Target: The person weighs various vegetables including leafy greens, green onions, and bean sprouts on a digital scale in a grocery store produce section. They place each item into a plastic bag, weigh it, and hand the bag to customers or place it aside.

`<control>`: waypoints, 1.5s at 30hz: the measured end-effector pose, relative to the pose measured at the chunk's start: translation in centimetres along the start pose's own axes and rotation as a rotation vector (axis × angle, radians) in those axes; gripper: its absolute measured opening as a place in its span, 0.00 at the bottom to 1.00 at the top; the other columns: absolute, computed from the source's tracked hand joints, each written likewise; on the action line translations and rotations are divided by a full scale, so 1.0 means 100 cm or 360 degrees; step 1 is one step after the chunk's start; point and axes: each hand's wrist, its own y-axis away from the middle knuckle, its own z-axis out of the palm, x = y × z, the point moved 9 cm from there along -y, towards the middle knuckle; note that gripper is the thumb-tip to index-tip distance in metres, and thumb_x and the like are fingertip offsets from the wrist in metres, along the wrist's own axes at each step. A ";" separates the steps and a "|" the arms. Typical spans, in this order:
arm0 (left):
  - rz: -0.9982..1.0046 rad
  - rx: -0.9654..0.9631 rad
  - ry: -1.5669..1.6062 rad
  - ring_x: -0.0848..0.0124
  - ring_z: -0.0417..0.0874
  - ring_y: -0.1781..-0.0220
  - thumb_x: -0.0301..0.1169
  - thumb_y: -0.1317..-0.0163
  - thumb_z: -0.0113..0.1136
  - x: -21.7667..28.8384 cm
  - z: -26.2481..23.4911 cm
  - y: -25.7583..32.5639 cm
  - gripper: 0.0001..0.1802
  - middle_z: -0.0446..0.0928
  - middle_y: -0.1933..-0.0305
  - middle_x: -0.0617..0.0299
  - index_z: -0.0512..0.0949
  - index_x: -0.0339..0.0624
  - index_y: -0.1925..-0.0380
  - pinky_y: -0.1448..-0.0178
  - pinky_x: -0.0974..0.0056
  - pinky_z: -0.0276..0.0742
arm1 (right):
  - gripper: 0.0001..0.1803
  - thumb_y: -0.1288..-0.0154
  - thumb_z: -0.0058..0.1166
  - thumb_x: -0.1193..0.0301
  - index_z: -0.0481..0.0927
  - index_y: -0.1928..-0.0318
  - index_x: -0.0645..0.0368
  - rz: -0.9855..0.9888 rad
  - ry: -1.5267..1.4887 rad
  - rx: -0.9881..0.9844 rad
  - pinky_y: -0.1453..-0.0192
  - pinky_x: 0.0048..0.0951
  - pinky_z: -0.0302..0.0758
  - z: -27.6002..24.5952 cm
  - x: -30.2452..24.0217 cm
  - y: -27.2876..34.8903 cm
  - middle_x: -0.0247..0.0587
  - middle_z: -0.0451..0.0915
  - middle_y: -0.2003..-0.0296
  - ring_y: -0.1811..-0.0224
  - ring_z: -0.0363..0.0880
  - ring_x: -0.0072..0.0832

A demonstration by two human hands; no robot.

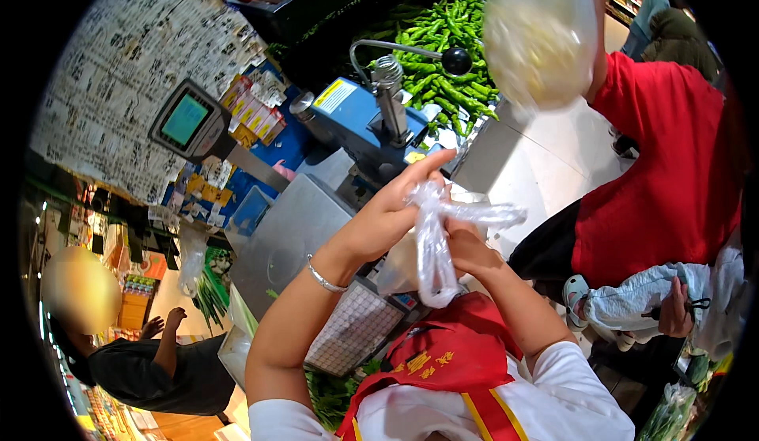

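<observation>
Both my hands meet at the knotted neck of a clear plastic bag, its twisted handle ends hanging down and sticking out to the right. My left hand grips the knot from the left, index finger stretched out past it. From the right, my right hand closes on the same neck, its fingers partly hidden behind the plastic. What the bag contains is mostly covered by my hands. Just beyond them stands a blue bench machine with a spring, a bent metal lever and a black ball knob.
A scale has a metal plate, a lit display and a keypad. Green peppers lie beyond. At right, a person in red holds up a filled clear bag. Another person in black stands left.
</observation>
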 end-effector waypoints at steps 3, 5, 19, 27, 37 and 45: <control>-0.0159 -0.0096 -0.0209 0.72 0.66 0.46 0.28 0.49 0.57 0.000 0.010 -0.007 0.34 0.66 0.53 0.62 0.57 0.32 0.42 0.40 0.66 0.59 | 0.15 0.45 0.40 0.79 0.71 0.56 0.62 -0.0258 -0.0162 0.0106 0.52 0.29 0.68 -0.023 0.024 -0.010 0.50 0.75 0.60 0.56 0.74 0.37; 0.0246 -0.0059 -0.1435 0.64 0.66 0.45 0.25 0.54 0.59 0.002 0.004 -0.005 0.26 0.67 0.51 0.55 0.68 0.36 0.51 0.41 0.63 0.60 | 0.19 0.56 0.38 0.83 0.72 0.60 0.65 -0.0192 -0.0224 0.0136 0.57 0.32 0.70 -0.036 0.026 -0.016 0.56 0.75 0.67 0.60 0.75 0.44; 0.0196 0.1067 -0.0357 0.83 0.67 0.83 0.33 0.37 0.47 -0.021 -0.061 -0.051 0.12 0.74 0.76 0.63 0.75 0.36 0.66 0.81 0.80 0.60 | 0.14 0.54 0.48 0.80 0.69 0.63 0.61 -0.0102 -0.0064 0.0276 0.65 0.29 0.70 -0.080 0.080 -0.099 0.46 0.76 0.74 0.70 0.76 0.35; 0.0253 0.1428 -0.0084 0.83 0.67 0.84 0.34 0.37 0.48 -0.037 -0.094 -0.030 0.12 0.71 0.80 0.63 0.72 0.35 0.68 0.84 0.80 0.57 | 0.20 0.57 0.60 0.72 0.62 0.66 0.58 0.0067 -0.0268 0.0205 0.66 0.29 0.68 -0.033 0.135 -0.134 0.45 0.73 0.71 0.70 0.70 0.30; 0.0484 0.1580 0.0209 0.80 0.70 0.82 0.36 0.36 0.46 -0.058 -0.100 0.016 0.13 0.74 0.77 0.59 0.71 0.36 0.70 0.82 0.80 0.61 | 0.19 0.46 0.55 0.62 0.73 0.59 0.65 -0.0510 -0.0667 0.0680 0.56 0.28 0.71 -0.153 -0.017 -0.158 0.45 0.77 0.63 0.61 0.76 0.31; 0.0396 0.1490 0.0167 0.76 0.73 0.79 0.35 0.36 0.45 -0.053 -0.107 0.014 0.13 0.75 0.74 0.56 0.72 0.35 0.69 0.78 0.77 0.65 | 0.07 0.49 0.54 0.73 0.79 0.68 0.62 -0.0385 0.0498 0.0617 0.73 0.33 0.70 -0.133 0.015 -0.088 0.47 0.76 0.79 0.77 0.75 0.39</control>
